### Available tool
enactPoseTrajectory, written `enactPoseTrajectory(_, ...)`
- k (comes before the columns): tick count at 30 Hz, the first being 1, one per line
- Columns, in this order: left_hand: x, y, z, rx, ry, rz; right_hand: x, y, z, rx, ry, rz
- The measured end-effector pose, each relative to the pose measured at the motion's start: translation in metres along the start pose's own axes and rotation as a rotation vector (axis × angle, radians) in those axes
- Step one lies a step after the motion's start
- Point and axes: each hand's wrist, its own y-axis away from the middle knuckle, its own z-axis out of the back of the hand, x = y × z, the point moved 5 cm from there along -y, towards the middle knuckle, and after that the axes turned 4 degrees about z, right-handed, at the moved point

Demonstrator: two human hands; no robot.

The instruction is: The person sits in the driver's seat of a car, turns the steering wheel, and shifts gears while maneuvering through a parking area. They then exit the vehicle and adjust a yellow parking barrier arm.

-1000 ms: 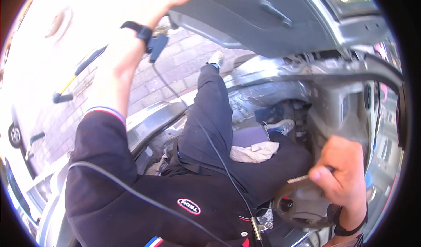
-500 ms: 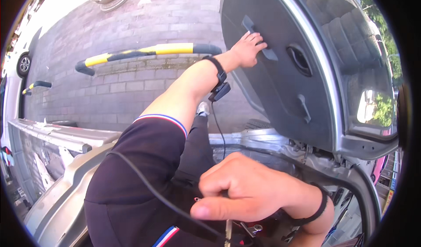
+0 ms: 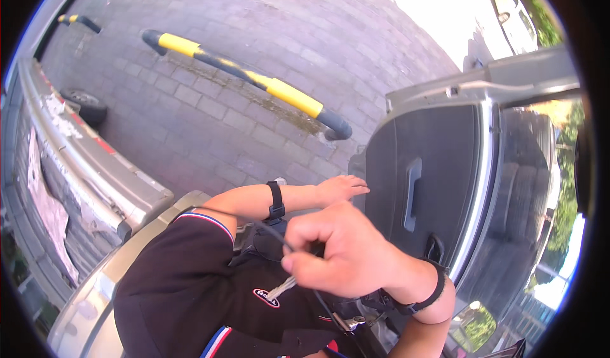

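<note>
My left hand (image 3: pixel 343 190) reaches out with its fingers extended, beside the near-left edge of a dark grey car door panel (image 3: pixel 387 180). Whether the fingertips touch the panel I cannot tell. A grey pull handle (image 3: pixel 413 196) on that panel is to the right of the hand. Closer to me, my right hand (image 3: pixel 343 250) is closed in a loose fist in front of my chest. Below its fingers shows a pale, frayed strand (image 3: pixel 283 287); what the fist grips is mostly hidden. A thin dark cable (image 3: pixel 321 297) runs past this hand.
The door stands open at the right, with its window (image 3: pixel 524 186) behind the panel. A low yellow-and-black barrier (image 3: pixel 292 97) crosses the brick paving (image 3: pixel 222 110). At the left is a worn silver vehicle part (image 3: pixel 101 161) next to a wheel (image 3: pixel 86 103).
My left hand has left the door's handle area and is now by the panel's edge, closer to me. The door and surroundings appear shifted and turned in view. My right hand stays closed.
</note>
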Motion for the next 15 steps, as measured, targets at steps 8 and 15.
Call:
enactPoseTrajectory(8, -0.055, 0.101, 0.198, -0.405, 0.611, 0.205, 0.030, -0.081, 0.041, -0.026, 0.243, 0.021)
enactPoseTrajectory(15, -0.054, 0.115, 0.235, -0.616, 0.166, 0.064, 0.068, -0.130, 0.049, 0.224, 0.481, 0.220)
